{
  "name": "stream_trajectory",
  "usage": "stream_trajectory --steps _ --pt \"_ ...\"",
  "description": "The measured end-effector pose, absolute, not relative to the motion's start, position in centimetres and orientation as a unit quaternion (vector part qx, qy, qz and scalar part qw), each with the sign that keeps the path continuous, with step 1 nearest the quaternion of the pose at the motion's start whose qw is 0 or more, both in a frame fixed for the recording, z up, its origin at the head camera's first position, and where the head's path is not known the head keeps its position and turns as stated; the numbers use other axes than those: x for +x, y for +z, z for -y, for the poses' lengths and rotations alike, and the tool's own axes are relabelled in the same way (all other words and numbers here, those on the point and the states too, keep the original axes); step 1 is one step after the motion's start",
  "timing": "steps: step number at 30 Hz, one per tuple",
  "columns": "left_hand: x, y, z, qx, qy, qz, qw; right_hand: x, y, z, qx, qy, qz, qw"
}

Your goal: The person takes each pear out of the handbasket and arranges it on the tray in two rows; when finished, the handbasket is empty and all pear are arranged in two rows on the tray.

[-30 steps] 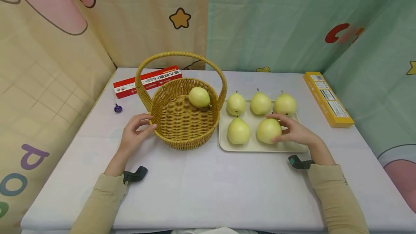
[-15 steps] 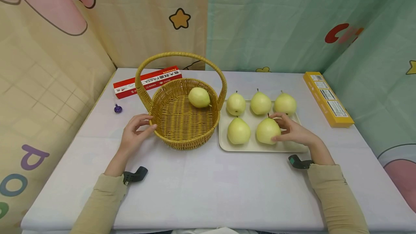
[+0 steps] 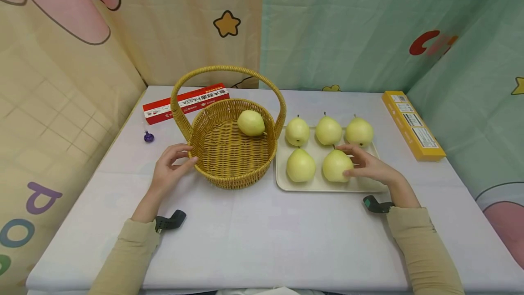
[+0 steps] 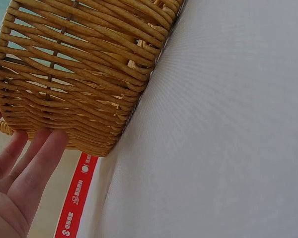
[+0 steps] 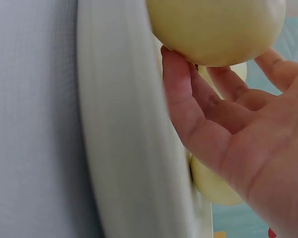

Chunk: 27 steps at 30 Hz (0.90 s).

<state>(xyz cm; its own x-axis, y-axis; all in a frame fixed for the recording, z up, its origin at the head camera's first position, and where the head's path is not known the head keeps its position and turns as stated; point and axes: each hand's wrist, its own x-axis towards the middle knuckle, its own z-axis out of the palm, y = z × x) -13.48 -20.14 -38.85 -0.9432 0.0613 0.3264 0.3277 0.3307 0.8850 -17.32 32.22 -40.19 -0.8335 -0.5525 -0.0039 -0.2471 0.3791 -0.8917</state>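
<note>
My left hand [image 3: 171, 165] holds the near left rim of a yellow wicker basket [image 3: 235, 181]; in the left wrist view its fingertips [image 4: 52, 141] touch the woven outer wall. One pale green pear [image 3: 251, 123] lies on its side in the basket. My right hand [image 3: 370, 166] holds the front right pear [image 3: 336, 166] from its right side, thumb nearer me and fingers behind. That pear stands upright on a cream tray [image 3: 327, 186]. Beside it on the tray is another front pear [image 3: 300, 165]. The right wrist view shows the fingers curled against the pear's underside [image 5: 218, 34].
Several more pears, including a middle one [image 3: 328, 130], form the tray's back row. A red pasta box [image 3: 186, 103] lies behind the basket, and a small purple object [image 3: 148, 137] to its left. A yellow box [image 3: 413, 125] lies at the right. Curtains enclose the white table [image 3: 262, 240].
The pear in my right hand has turned, its stem shifting left and its body settling slightly left. My left hand and the basket have stayed in place.
</note>
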Motion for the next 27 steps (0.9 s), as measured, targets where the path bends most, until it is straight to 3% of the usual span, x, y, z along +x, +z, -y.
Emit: stream_trajectory --steps 12,27 --pt "-13.50 -38.91 20.19 -0.124 -0.566 0.806 0.120 -17.35 -40.34 -32.79 -0.216 -0.495 -0.821 0.183" --pt "-13.50 -38.89 20.15 -0.127 -0.564 0.807 0.122 -17.21 -40.01 -32.67 -0.216 -0.494 -0.826 0.167"
